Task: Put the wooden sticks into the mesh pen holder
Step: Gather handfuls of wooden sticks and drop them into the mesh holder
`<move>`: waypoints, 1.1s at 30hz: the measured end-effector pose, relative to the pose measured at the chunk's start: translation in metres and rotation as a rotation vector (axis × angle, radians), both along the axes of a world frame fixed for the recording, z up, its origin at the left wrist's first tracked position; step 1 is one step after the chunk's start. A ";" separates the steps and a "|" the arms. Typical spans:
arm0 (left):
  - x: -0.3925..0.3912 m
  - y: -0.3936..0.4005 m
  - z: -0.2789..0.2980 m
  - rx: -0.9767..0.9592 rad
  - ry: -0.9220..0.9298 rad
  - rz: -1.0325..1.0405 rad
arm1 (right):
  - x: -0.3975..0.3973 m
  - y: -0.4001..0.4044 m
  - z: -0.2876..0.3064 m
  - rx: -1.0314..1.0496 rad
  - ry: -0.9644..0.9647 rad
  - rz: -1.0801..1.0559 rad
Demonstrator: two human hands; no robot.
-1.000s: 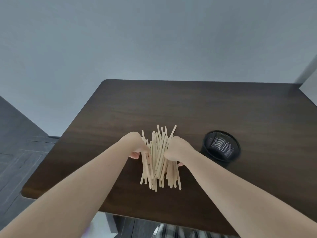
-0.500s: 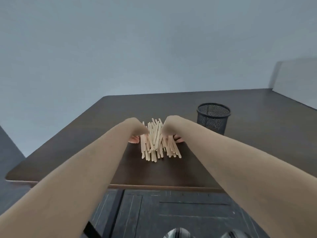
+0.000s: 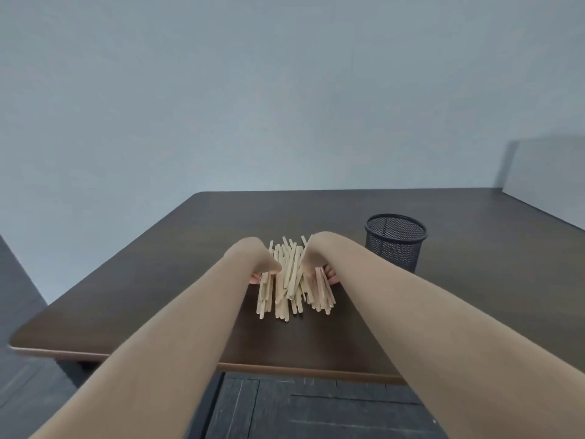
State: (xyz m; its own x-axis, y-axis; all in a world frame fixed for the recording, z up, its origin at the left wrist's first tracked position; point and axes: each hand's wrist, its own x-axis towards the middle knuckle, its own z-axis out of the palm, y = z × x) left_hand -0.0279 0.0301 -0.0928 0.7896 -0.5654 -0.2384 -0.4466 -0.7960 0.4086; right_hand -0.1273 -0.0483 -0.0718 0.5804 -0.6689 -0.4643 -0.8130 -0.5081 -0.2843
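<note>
A bundle of several pale wooden sticks point(image 3: 292, 282) lies on the dark brown table point(image 3: 177, 280), pointing away from me. My left hand point(image 3: 258, 261) presses against the bundle's left side and my right hand point(image 3: 316, 261) against its right side, fingers curled under the sticks. Both wrists hide most of the fingers. The black mesh pen holder point(image 3: 395, 240) stands upright to the right of my right hand, a short gap away; its inside is not visible from this angle.
The table's near edge point(image 3: 285, 370) runs just below my forearms, with dark floor tiles beneath. A pale grey wall rises behind the table. A light panel point(image 3: 547, 172) stands at the far right edge.
The camera has dropped to a lower, flatter angle, so the pen holder shows its side instead of its opening. Both hands stay pressed on the stick bundle in the same place.
</note>
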 end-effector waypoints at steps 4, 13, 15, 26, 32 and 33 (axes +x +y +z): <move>-0.001 -0.003 0.000 0.067 -0.052 -0.028 | 0.009 -0.006 -0.002 -0.063 0.145 0.044; -0.005 -0.001 0.004 0.171 -0.076 -0.069 | 0.023 -0.009 -0.012 -0.312 0.208 0.211; -0.004 -0.001 0.004 0.183 -0.137 -0.089 | 0.023 -0.010 -0.012 -0.321 0.227 0.212; -0.006 0.003 -0.004 0.216 -0.266 -0.136 | 0.023 -0.007 -0.028 -0.262 0.098 0.083; -0.007 0.001 -0.003 0.171 -0.182 -0.135 | 0.017 0.000 -0.035 -0.283 -0.006 0.041; -0.006 0.001 -0.003 0.154 -0.160 -0.138 | 0.016 0.002 -0.036 -0.299 -0.015 0.053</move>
State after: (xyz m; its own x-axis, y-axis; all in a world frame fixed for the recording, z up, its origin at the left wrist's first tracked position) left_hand -0.0339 0.0309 -0.0955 0.7423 -0.6368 -0.2085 -0.6041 -0.7707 0.2029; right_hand -0.1110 -0.0465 -0.1081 0.6232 -0.7435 -0.2427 -0.7802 -0.6124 -0.1275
